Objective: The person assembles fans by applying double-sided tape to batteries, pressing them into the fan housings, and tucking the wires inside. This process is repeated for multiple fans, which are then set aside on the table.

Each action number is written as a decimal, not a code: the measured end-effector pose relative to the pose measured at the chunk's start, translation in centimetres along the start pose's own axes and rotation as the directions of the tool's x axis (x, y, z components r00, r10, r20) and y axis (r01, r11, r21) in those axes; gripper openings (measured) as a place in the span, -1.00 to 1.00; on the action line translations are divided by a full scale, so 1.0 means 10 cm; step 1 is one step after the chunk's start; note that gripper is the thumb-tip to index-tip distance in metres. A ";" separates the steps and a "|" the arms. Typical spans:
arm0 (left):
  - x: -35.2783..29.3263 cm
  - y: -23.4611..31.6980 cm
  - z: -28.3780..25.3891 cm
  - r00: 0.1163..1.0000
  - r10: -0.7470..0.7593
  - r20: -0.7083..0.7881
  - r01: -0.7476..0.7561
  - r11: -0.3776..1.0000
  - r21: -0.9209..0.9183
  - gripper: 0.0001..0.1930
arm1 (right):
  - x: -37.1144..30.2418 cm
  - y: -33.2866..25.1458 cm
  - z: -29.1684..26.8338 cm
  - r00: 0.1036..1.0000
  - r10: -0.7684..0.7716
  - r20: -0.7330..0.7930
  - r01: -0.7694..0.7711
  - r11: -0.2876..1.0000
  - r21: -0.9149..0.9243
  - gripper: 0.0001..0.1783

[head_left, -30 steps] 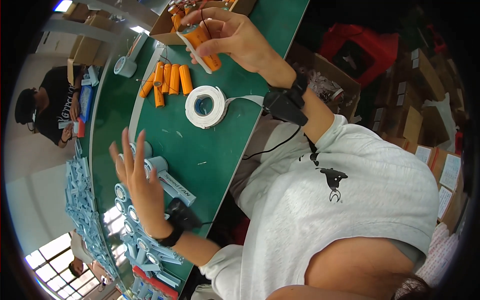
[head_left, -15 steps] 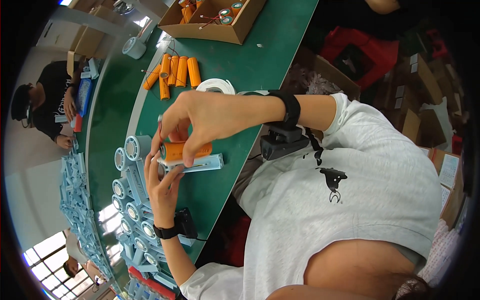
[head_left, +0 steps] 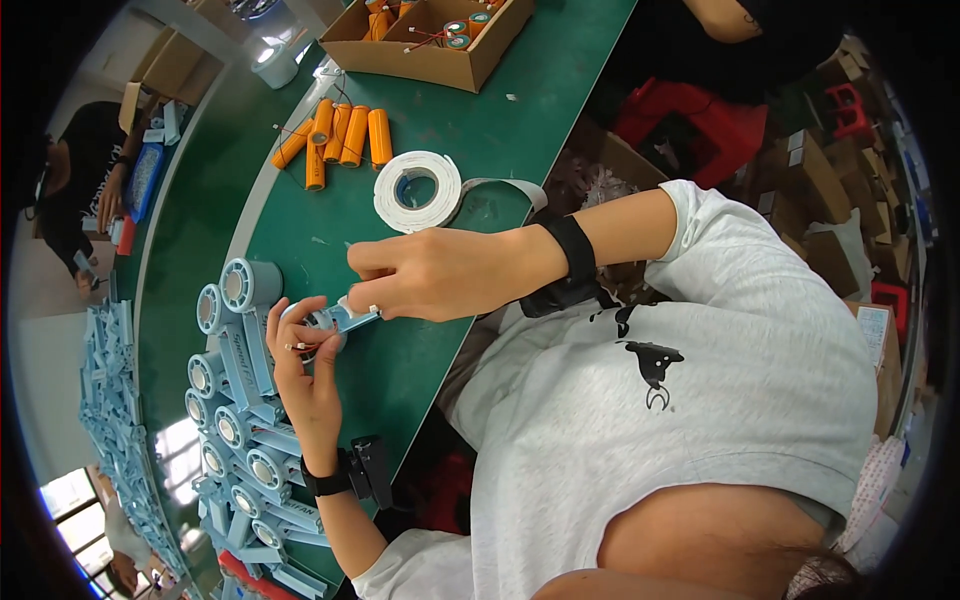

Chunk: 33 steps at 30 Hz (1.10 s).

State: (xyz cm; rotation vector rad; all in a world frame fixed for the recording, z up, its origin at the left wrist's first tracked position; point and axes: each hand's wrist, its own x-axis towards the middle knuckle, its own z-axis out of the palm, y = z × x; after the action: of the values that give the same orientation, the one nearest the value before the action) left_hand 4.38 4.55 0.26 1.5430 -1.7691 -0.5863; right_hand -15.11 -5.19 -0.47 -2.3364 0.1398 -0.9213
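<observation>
- Chg vs ½ s ago: orange cell was plain in the R hand (head_left: 430,275), above the casing; now no orange shows there.
- R hand: fingers curled down over the blue fan casing (head_left: 352,318), approx 1–2 o'clock of the L hand (head_left: 308,390); grip underneath hidden, can't tell what's pinched.
- L hand: fingers bent round casing's round head end, holding it; thin wire lead (head_left: 300,347) w/ small plug shows at fingertips.
- Casing: between the hands, over green bench (head_left: 400,375).
- Meaning (my read): cell prob. at or in casing, under R hand; fitting under way, seating unconfirmed.
- Tape roll (head_left: 392,202), 1 o'clock of casing, now clear of R arm.
- Spare orange cells (head_left: 354,137) at 12; fan units (head_left: 230,425) at 7–8, grouped.
</observation>
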 end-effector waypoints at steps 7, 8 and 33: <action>0.04 -0.03 0.05 0.996 0.076 -0.041 -0.075 0.997 0.021 -0.91 | 0.01 0.08 -0.02 1.000 0.020 0.000 -0.020 0.999 0.031 -0.77; 0.04 -0.03 0.06 0.997 0.074 -0.037 -0.073 0.997 0.020 -0.91 | 0.03 0.09 -0.03 0.999 -0.020 0.035 0.022 0.997 -0.069 -0.78; 0.15 0.38 -0.09 0.994 0.103 -0.027 -0.082 0.903 0.421 -0.44 | -0.04 0.24 0.00 0.889 0.355 0.290 -0.452 0.782 0.428 -0.57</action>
State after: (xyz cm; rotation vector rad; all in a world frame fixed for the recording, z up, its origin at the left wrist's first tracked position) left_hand 2.51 3.85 3.92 1.7232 -2.0086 -0.1173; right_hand -15.18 -6.98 -2.08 -1.8039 0.2850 -0.4389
